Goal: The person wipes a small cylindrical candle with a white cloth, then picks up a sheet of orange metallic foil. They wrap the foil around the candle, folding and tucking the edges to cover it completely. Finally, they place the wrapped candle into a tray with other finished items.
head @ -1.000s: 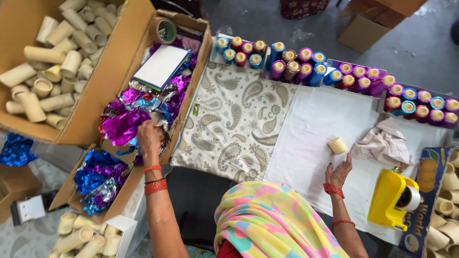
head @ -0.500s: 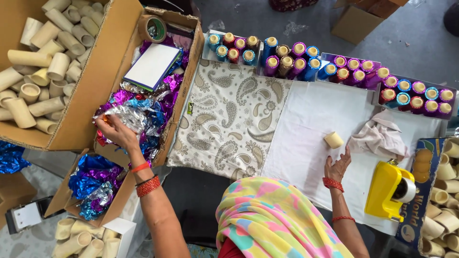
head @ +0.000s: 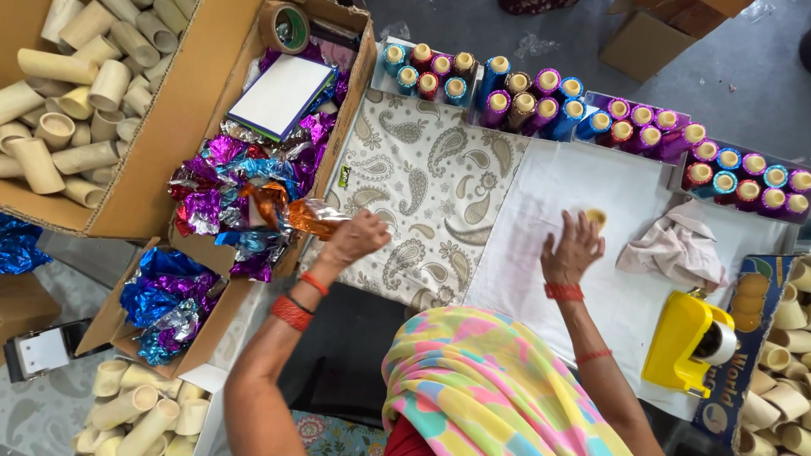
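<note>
Seen from above, a worktable [head: 541,279] covered with white cloth and a paisley cloth [head: 418,190] has a row of foil-wrapped tubes [head: 591,114] along its far edge. Left of it, an open cardboard box [head: 351,93] holds crumpled shiny foil sheets [head: 228,190]. The person's left hand [head: 355,239] pinches an orange foil sheet [head: 308,218] over the box's edge, fingers clenched on it. The right hand [head: 573,249] rests on the white cloth, fingers spread loosely over a bare cardboard tube [head: 596,217]. A yellow tape dispenser [head: 688,342] sits nearby.
</note>
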